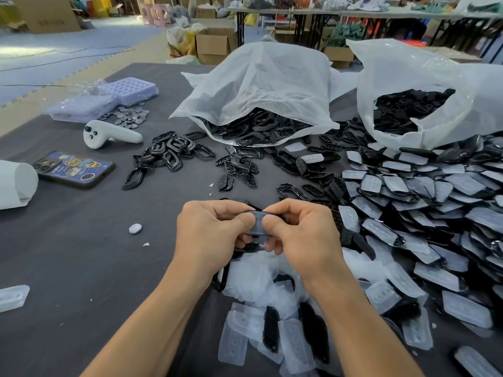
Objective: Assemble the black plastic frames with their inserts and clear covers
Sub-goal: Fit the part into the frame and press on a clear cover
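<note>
Hands meeting above the dark grey desk [81, 254] near its front edge, left hand [215, 232] and right hand [299, 229] each with grip pinched on one small black plastic frame with clear cover [258, 223]

A bag [261, 85] is laid at the back of the table [81, 254], a second bag [408, 77] to its right. Assembled pieces [462, 183] are heaped at the right, covers [236, 341] in front; a phone [73, 170] is placed left.

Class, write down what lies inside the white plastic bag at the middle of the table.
The open mouth of the bag shows heaped black plastic frames. How far back they reach cannot be seen: the cloudy plastic covers the rest.
</note>
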### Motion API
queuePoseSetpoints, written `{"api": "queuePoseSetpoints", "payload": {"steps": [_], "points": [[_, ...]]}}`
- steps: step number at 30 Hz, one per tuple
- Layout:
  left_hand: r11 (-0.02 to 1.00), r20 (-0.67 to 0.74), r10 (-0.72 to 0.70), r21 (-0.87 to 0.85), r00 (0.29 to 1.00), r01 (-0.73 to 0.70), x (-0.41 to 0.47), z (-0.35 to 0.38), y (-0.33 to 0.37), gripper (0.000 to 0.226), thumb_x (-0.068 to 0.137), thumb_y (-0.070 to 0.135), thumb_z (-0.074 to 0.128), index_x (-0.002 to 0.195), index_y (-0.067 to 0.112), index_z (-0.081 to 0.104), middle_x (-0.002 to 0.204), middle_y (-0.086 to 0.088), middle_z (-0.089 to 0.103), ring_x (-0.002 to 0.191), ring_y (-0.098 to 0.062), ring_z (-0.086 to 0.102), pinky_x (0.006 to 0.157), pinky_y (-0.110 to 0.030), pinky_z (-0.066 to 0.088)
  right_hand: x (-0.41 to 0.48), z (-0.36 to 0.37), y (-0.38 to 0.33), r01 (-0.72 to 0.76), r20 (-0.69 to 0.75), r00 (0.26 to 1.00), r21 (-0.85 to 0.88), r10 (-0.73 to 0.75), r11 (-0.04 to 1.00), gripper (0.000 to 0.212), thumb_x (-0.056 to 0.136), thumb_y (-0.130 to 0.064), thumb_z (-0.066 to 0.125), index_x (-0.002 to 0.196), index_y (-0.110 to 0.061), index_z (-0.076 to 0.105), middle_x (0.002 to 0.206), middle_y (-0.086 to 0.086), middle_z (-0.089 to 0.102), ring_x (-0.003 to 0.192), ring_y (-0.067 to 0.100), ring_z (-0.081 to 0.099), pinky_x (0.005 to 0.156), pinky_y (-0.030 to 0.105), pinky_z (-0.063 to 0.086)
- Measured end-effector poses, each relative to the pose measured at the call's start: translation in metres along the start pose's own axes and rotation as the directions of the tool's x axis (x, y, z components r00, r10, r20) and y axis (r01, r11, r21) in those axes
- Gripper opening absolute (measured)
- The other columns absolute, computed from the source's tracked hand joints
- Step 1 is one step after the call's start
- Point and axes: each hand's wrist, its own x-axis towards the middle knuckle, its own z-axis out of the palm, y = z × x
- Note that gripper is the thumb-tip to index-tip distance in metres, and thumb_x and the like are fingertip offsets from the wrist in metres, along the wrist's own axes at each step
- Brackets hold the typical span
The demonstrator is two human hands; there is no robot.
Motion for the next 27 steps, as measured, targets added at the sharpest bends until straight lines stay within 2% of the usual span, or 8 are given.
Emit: {"api": "queuePoseSetpoints", "payload": {"steps": [5,7,11,15,18,20,23,27], "points": [[0.993,0.006,0.077,0.092,0.997,-0.077,-0.003,0.001,-0.001,0.018,0.082,0.018,0.083,0.081,0.036,0.082,0.067,0.001,0.077,0.054,-0.015,0.072,0.055,-0.025,0.058,-0.001,0.001,0.003,0.053,-0.016,0.998,-0.116,-0.055,0.992,0.019,0.092,-0.015,0.071,0.075,-0.024,0.073,0.060,0.000,0.068,0.049,0.015,0.065,0.049,0.024,0.048],[0.995,0.047,0.066,0.075,0.997,-0.069,-0.004,0.002,-0.002,0.012,0.080,0.027,0.079,0.086,0.037,0.082,0.069,0.000,0.078,0.058,-0.017,0.074,0.058,-0.029,0.060,0.001,-0.001,0.004,0.065,-0.042,0.997,-0.147,-0.072,0.987,0.021,0.093,-0.014,0.070,0.075,-0.024,0.072,0.058,-0.002,0.067,0.046,0.014,0.064,0.048,0.022,0.046],[0.995,0.129,-0.009,0.096,0.992,-0.003,0.000,0.001,-0.003,0.028,0.093,0.011,0.075,0.084,0.036,0.083,0.068,-0.006,0.076,0.056,-0.018,0.070,0.056,-0.031,0.058,0.003,-0.006,0.006,0.051,-0.078,0.995,-0.145,-0.063,0.988,0.022,0.095,-0.011,0.069,0.076,-0.022,0.073,0.056,0.000,0.066,0.045,0.014,0.063,0.045,0.021,0.044],[0.998,0.040,-0.024,0.066,0.999,0.021,-0.001,0.003,-0.005,0.031,0.088,0.003,0.073,0.077,0.031,0.083,0.061,-0.009,0.072,0.047,-0.017,0.062,0.047,-0.026,0.051,0.001,-0.005,0.005,0.044,-0.040,0.998,-0.153,-0.051,0.987,0.020,0.095,-0.009,0.068,0.081,-0.022,0.073,0.064,0.004,0.070,0.049,0.015,0.067,0.048,0.024,0.049],[1.000,-0.033,-0.010,0.020,0.999,0.010,-0.001,0.003,-0.005,0.030,0.085,0.002,0.073,0.078,0.029,0.083,0.057,-0.007,0.070,0.044,-0.015,0.058,0.044,-0.023,0.046,-0.002,-0.002,0.002,0.094,-0.028,0.994,-0.221,-0.103,0.971,0.023,0.085,-0.013,0.075,0.097,-0.032,0.074,0.073,-0.012,0.074,0.061,0.008,0.069,0.058,0.019,0.052],[1.000,-0.055,0.006,0.009,0.998,-0.005,0.000,0.002,-0.005,0.033,0.084,0.000,0.071,0.079,0.030,0.084,0.056,-0.004,0.069,0.043,-0.013,0.057,0.044,-0.020,0.045,-0.008,-0.002,0.000,0.184,0.011,0.981,-0.349,-0.192,0.919,0.034,0.075,-0.016,0.082,0.099,-0.039,0.073,0.072,-0.028,0.069,0.065,0.000,0.066,0.060,0.010,0.047],[0.999,-0.061,0.031,0.022,0.998,-0.030,0.000,0.002,-0.005,0.035,0.084,0.001,0.070,0.081,0.033,0.084,0.054,-0.003,0.068,0.043,-0.012,0.055,0.044,-0.018,0.044,-0.010,-0.001,-0.003,0.248,0.036,0.966,-0.421,-0.257,0.873,0.036,0.075,-0.011,0.082,0.100,-0.036,0.074,0.069,-0.035,0.062,0.067,-0.004,0.063,0.062,0.008,0.044],[0.992,-0.078,0.120,0.042,0.990,-0.117,-0.001,0.006,-0.006,0.014,0.085,0.030,0.074,0.091,0.042,0.081,0.053,0.001,0.066,0.046,-0.008,0.057,0.049,-0.018,0.046,-0.002,-0.013,-0.008,0.242,0.016,0.962,-0.520,-0.273,0.819,0.031,0.075,-0.019,0.084,0.101,-0.034,0.077,0.078,-0.026,0.070,0.079,-0.005,0.064,0.068,0.006,0.046]]}}
